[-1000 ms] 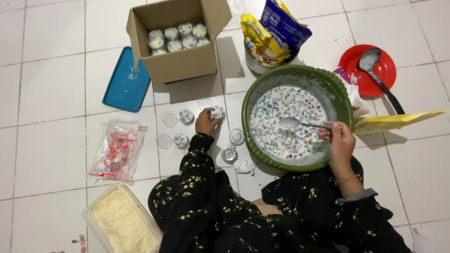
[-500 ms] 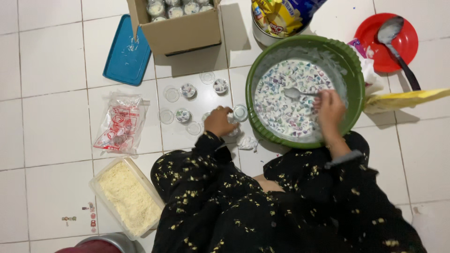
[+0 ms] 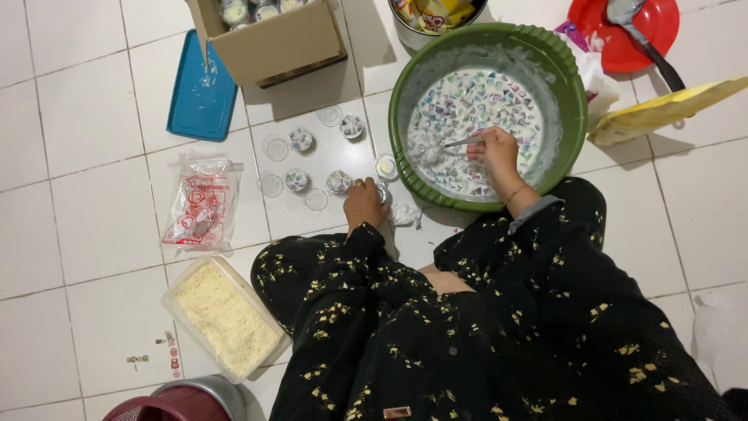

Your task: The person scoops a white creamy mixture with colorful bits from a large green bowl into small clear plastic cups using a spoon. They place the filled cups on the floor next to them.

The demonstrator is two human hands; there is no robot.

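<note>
Looking down from my head camera, my right hand (image 3: 492, 153) pinches a metal spoon (image 3: 448, 146) inside the big green plastic basin (image 3: 567, 76) of milky white liquid with coloured jelly cubes. My left hand (image 3: 364, 204) curls around a small clear plastic cup (image 3: 383, 193) on the white floor tiles just left of the basin's rim.

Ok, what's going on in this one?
A person sits on a tiled floor at a green basin of milky liquid with coloured cubes. The right hand holds a spoon dipped into the mix. The left hand rests on a small clear cup beside the basin. More small cups, some filled, stand on the floor near a cardboard box.
</note>
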